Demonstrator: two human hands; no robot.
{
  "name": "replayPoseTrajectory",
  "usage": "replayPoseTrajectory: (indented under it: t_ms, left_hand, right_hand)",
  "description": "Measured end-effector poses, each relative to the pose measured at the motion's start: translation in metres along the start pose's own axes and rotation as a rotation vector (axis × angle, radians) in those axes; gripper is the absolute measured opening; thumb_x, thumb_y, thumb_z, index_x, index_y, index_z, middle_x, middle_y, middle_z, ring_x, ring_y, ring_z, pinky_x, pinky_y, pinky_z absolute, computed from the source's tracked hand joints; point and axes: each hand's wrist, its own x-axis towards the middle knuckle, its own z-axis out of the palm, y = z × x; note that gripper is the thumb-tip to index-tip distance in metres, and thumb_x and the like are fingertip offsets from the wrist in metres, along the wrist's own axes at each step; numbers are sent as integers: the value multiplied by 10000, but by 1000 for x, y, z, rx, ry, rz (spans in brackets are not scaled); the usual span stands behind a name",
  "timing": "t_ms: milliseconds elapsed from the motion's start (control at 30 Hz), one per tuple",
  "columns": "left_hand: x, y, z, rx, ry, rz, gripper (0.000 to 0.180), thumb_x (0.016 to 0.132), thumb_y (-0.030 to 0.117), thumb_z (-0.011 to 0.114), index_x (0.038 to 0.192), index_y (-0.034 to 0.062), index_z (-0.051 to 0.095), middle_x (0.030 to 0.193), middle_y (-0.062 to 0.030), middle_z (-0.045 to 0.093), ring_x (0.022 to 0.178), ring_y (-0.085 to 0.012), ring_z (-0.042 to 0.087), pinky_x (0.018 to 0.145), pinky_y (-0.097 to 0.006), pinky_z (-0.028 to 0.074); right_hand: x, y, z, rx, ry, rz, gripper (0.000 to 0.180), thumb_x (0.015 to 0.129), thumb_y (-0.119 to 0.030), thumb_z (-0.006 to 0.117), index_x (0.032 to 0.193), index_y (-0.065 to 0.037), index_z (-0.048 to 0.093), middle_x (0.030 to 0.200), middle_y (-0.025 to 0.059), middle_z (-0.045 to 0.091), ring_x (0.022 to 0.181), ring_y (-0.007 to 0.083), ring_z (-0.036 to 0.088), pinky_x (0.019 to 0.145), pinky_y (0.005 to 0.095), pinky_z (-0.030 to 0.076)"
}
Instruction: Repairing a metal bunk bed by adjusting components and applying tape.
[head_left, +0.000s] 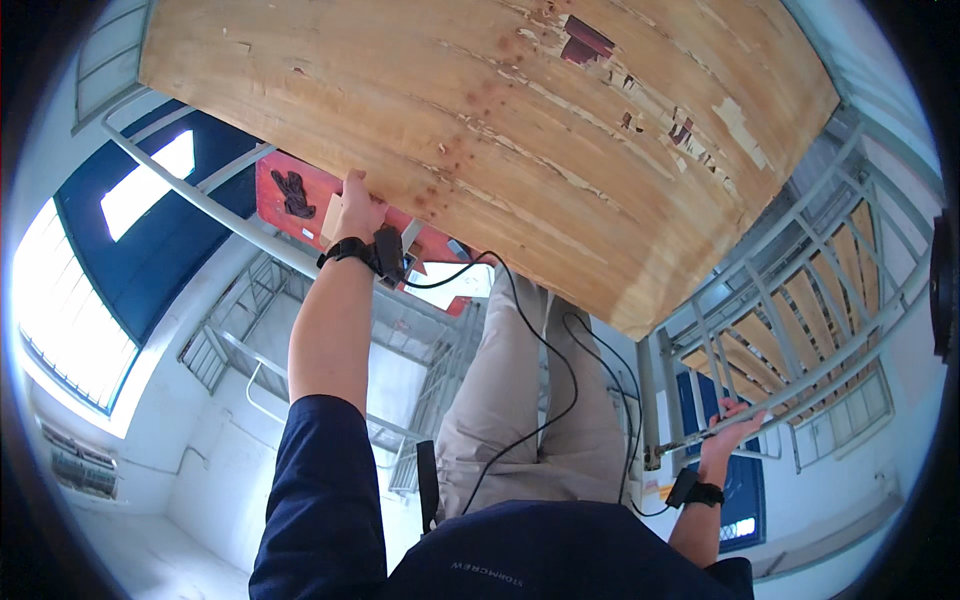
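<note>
A large wooden board with peeling, flaking veneer fills the upper part of the view. My left hand is closed at the board's near edge, at its left part; some of its fingers are hidden. On the right, my right hand wraps round a grey metal bed rail, below the board's right corner. Each wrist carries a black strap with a small device, and a black cable runs from the left one across my legs.
Below the board lies a red surface with dark gloves and a white sheet. A grey metal tube slants along the left. Slatted wooden bed bases stand behind the right railing. Bright windows are at the left.
</note>
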Motion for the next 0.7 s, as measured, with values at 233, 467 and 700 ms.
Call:
replayPoseTrajectory:
  t_ms: [233,467,700]
  left_hand:
    - [37,-6,-14,13,38,-28,406,861,272,457,1178,21,493,1141,-121,571,1075,-301,535,920,-464,453]
    - [51,-15,-15,80,66,-19,455,868,338,420,1206,45,505,1218,-116,563,1122,-269,524,936,-399,419]
    - [55,-18,-16,0,-13,5,363,848,252,469,1131,30,514,1107,-113,586,993,-273,570,838,-423,458]
  right_hand:
    - [-1,2,2,-39,69,-42,571,899,-661,268,614,-179,381,656,13,570,529,112,395,450,244,276]
    - [-1,4,0,-11,74,-24,579,890,-673,270,608,-177,370,657,17,566,513,116,366,427,229,244]
    - [0,3,-8,-32,75,-8,587,879,-686,283,600,-175,360,708,-5,585,586,107,397,501,254,276]
